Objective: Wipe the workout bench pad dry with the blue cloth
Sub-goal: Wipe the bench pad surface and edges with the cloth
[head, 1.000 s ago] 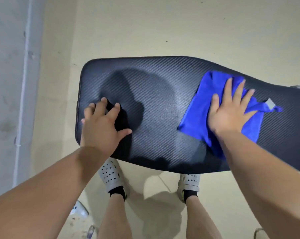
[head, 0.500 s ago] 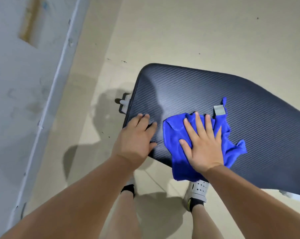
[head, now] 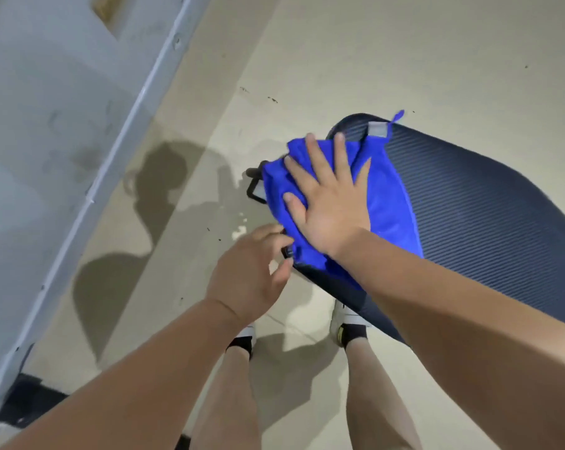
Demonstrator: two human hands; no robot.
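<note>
We press our right hand (head: 331, 206), fingers spread flat, on the blue cloth (head: 385, 203) covering the bench pad (head: 485, 216) end; our left hand (head: 248, 274) curls loosely at its corner.

No legible text (cloth tag (head: 378, 129) unreadable)

The blue cloth (head: 388, 203) is looking soft and matt, like microfibre. The bench pad (head: 488, 228) is showing dark, ribbed, faintly glossy vinyl, and the floor (head: 372, 53) is looking smooth and matt.

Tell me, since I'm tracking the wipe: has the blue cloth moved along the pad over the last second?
Yes. The blue cloth slid under the right hand from mid-pad to the bench pad's rounded end.
</note>
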